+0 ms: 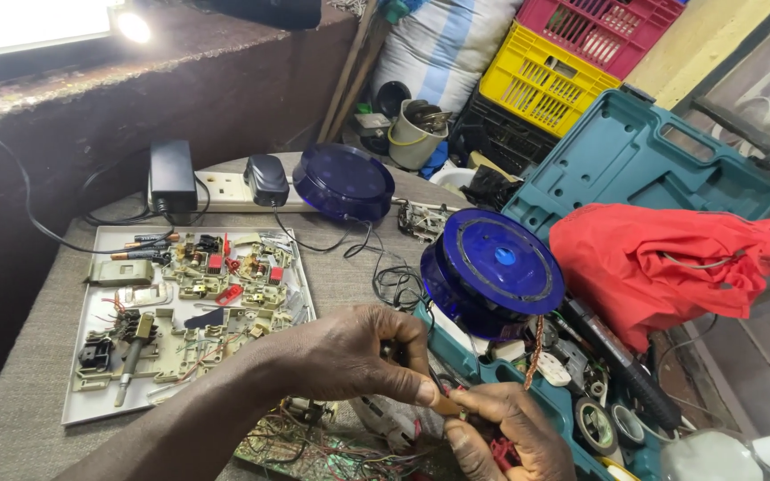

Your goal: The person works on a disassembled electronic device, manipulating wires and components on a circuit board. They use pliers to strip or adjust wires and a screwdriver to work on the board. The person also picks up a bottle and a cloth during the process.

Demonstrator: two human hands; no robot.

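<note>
Both hands meet at the near edge of the table (pixel 11 401), just over a tangle of thin coloured wires (pixel 331 450). Left hand (pixel 349 356) is closed, thumb and fingers pinched on a small slim brownish part (pixel 446 407); right hand (pixel 510 432) is also closed, gripping the same part from below along with something red, which is too hidden to name. Judgement: the step in hand is a fine joining or separating of this part between the two hands. The next move calls for a steady pinch and a small, controlled pull or twist, with the loose wires kept out of the way.

Containers, left to right:

1. White tray (pixel 77 405), at the left side of the table. Holds sorted switch and socket parts, beige plastic pieces, red bits, small batteries along its far edge and a screwdriver-like tool.
2. White power strip (pixel 220 189), at the far edge, carrying two black adapters.
3. Blue domed cover (pixel 343 181), just beside the strip, contents not visible.
4. Teal tool case (pixel 643 160), at the right side, lid raised. Its near half holds a second blue round housing (pixel 492 272), tape rolls, cable and a black tool; red cloth (pixel 661 263) lies over the far part.
5. Beyond the table: a cream mug with metal pieces, then yellow and pink crates (pixel 554 76), contents unclear.
</note>
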